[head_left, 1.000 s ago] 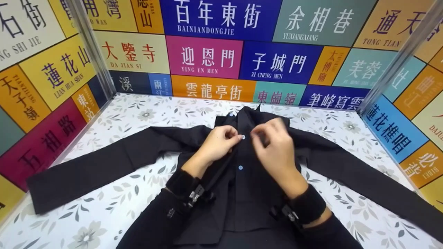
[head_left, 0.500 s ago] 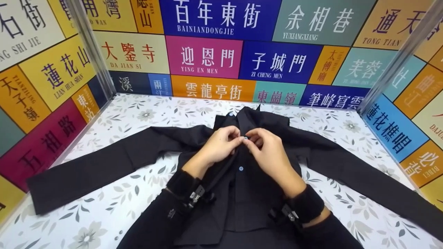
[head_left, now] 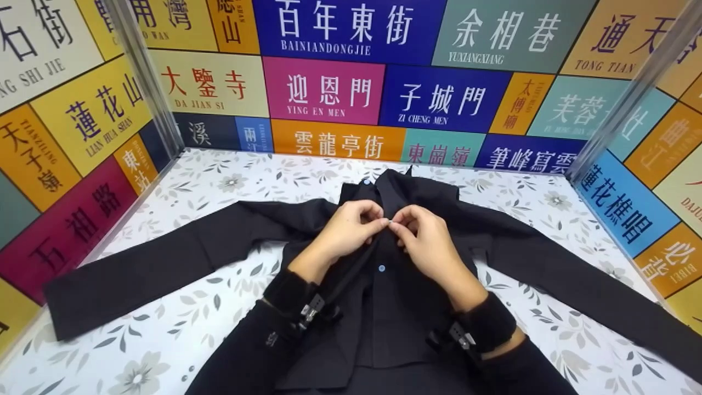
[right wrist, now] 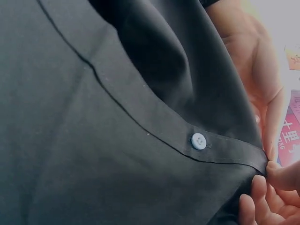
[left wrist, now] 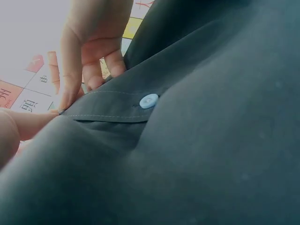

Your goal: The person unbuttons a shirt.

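Note:
A black long-sleeved shirt (head_left: 397,323) lies front up, its sleeves spread to both sides. My left hand (head_left: 348,230) pinches the front placket between thumb and forefinger, below the collar. Right against it, my right hand (head_left: 425,236) pinches the same spot, with the fingertips of both hands meeting. Only a pale sliver of a button (head_left: 390,221) shows between them. Farther down the placket is a light blue button (head_left: 381,268), which appears as a round button (left wrist: 149,101) in the left wrist view and a button (right wrist: 198,141) in the right wrist view.
Another light button (head_left: 367,182) sits at the collar. The left sleeve (head_left: 148,269) and right sleeve (head_left: 570,280) stretch over a white tabletop with a leaf pattern (head_left: 219,175). Panels with colourful printed signs (head_left: 329,90) surround the table at the back and sides.
My right hand has come in from the right to meet the left at the button, which is now mostly covered by fingertips. The left hand has stayed nearly in place.

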`<state>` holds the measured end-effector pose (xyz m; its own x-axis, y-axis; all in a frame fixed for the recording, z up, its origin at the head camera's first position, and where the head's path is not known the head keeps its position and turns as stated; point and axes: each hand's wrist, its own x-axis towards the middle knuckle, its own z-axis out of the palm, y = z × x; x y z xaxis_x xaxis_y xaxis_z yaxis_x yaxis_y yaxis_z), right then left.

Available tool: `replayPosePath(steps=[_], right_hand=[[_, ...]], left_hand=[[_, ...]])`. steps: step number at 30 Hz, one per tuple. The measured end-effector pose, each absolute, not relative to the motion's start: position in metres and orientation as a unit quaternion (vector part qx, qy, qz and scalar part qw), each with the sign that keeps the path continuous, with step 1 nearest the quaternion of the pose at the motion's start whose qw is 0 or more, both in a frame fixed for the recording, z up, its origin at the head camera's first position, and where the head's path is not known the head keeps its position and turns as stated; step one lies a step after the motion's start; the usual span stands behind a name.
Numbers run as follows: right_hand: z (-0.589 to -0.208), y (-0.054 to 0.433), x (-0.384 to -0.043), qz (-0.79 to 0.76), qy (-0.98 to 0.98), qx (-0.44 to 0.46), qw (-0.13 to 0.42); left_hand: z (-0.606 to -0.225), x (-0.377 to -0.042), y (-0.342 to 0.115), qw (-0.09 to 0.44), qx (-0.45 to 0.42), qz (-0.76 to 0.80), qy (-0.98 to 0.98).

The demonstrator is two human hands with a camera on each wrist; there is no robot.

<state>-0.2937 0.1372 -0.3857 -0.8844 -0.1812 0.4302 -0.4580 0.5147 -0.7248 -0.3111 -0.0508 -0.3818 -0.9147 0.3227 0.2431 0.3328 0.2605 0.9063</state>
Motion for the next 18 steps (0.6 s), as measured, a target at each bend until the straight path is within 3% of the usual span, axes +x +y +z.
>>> replayPosePath(steps=[7, 18], right_hand=[[-0.3813, 0.1409, -0.2924, 0.460, -0.864, 0.179, 0.098], [-0.3806, 0.1401, -0.2930, 0.469, -0.868, 0.147, 0.073]], left_hand=[[-0.3808, -0.3103, -0.0508, -0.015, -0.223, -0.562, -0.796], [-0.3784, -0.3077, -0.0502, 0.003, -0.219, -0.531, -0.819]])
